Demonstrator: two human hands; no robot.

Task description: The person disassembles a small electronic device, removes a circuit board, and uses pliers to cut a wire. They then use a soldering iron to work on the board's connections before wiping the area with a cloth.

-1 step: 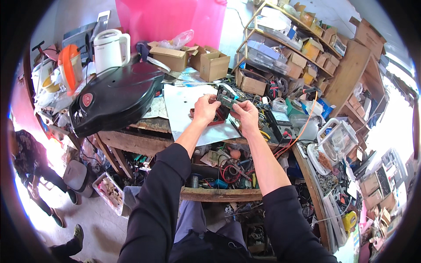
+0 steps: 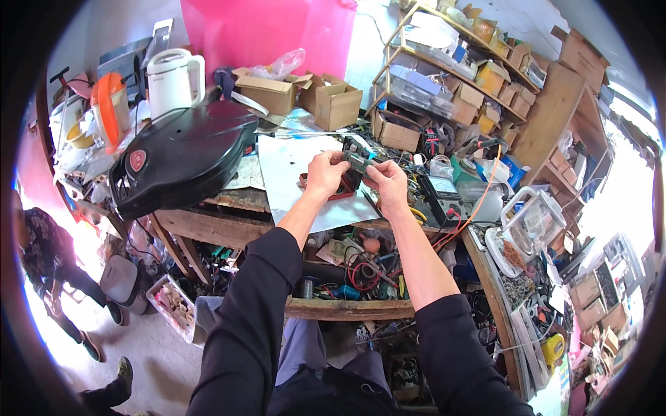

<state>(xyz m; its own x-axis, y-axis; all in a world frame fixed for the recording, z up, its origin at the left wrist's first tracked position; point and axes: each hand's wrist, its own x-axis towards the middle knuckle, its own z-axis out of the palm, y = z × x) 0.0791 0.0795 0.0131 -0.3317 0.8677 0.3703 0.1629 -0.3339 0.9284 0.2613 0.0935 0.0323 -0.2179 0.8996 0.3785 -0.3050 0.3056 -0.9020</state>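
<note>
Left hand and right hand, frame centre: each grip narrow, pinching opposite ends of small dark board. White sheet left of it, on desk.

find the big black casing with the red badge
In the head view, the black casing is on the left side, left of the white sheet and in front of the white pitcher.

Pink sheeting backs the wooden workbench, with shelves and bright light rightward, grey floor below.
</note>
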